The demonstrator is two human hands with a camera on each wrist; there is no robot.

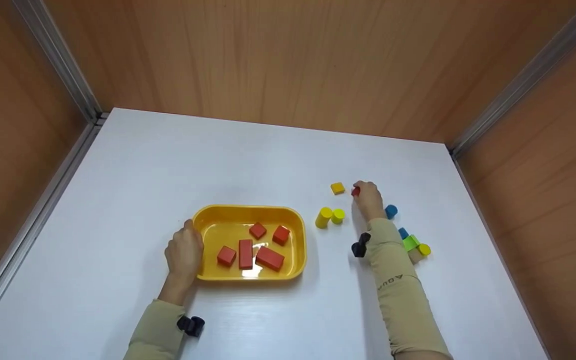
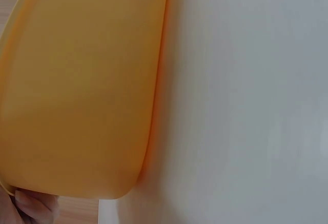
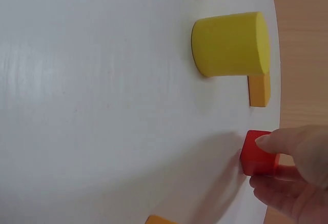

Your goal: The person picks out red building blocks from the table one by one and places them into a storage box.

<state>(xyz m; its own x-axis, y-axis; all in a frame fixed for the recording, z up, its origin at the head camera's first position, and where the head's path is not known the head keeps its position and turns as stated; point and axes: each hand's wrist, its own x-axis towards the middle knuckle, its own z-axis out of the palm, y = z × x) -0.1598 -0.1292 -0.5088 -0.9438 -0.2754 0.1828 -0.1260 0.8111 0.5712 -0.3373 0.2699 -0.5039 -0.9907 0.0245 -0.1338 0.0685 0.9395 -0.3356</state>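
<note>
My left hand [image 1: 184,250] grips the left rim of a yellow plastic tray [image 1: 300,250]; the left wrist view shows the tray's outer wall [image 2: 82,90] with fingertips [image 2: 35,206] at its rim. Inside lie several red wooden blocks, among them a long one [image 1: 245,254] and a wider one [image 1: 270,258]. To the right of the tray, my right hand [image 1: 369,200] pinches a red block [image 3: 254,155] between thumb and fingers, close over the white table. A flat yellow block [image 1: 337,188] lies just left of that hand.
Two yellow cylinders [image 1: 324,217] stand between the tray and my right arm. Beside that forearm are a blue block [image 1: 391,211], a green block [image 1: 411,243] and another yellow cylinder [image 1: 424,249], partly bunched together. Wooden walls [image 1: 268,65] enclose the white table [image 1: 168,155].
</note>
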